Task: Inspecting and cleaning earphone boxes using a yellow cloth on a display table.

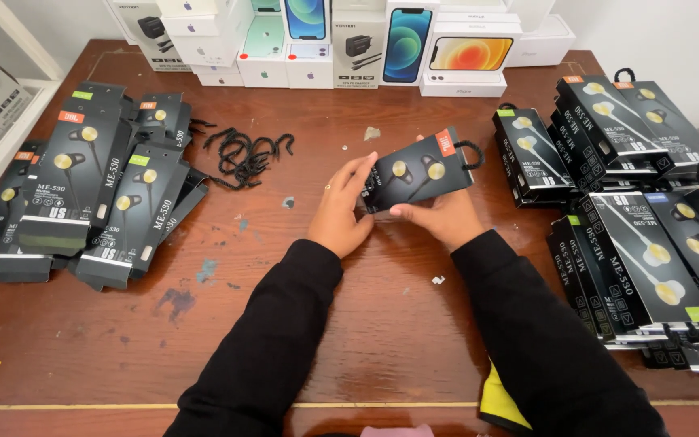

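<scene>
Hands in black sleeves meet at the centre of the frame over a worn brown wooden table (382, 324): the left hand (340, 212) and right hand (440, 217) both have fingers closed on a slim black earphone box (416, 171), held tilted just above the tabletop, its black hanger hook at the upper right end. Loose stacks of matching black earphone boxes (82, 190) lie at the left, more stacked boxes (641, 218) at the right, a heap of black plastic hooks (246, 154) sits left of centre, and white phone boxes (349, 40) line the top edge.
</scene>
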